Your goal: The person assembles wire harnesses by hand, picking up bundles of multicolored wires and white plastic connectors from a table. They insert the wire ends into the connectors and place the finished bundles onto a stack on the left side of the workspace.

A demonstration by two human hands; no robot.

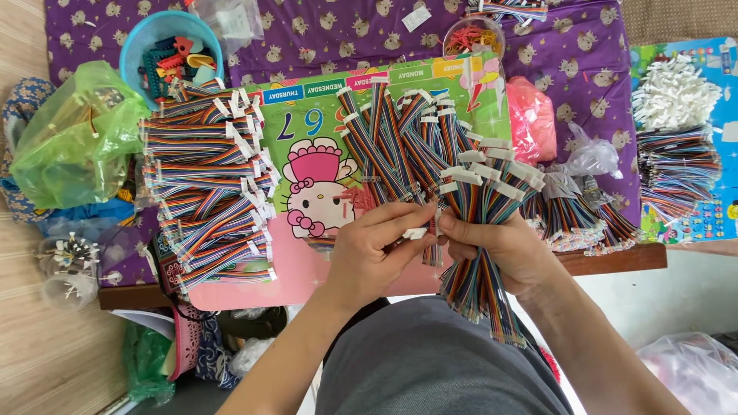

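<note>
Above the pink cartoon board that covered the middle of the desk, the person held a thick bundle of rainbow-coloured wire strips. The right hand was clenched around the middle of that bundle, with its white plug ends fanning upward and its loose tails hanging down over the person's lap. The left hand pinched a small white plug between thumb and fingertips, right against the bundle's near side.

To the left of the board lay a tall, tidy stack of wire strips, all turned the same way, which looked like finished work. On the board itself a loose fan of strips spread out behind the hands. To the right of the board sat another heap of strips beneath a pile of white plugs, apparently yet to be handled.

Beyond the stack stood a blue bowl of small plastic parts, and a green plastic bag slumped beside it. Judging by the piles, a good share seemed done, with plenty left.
</note>
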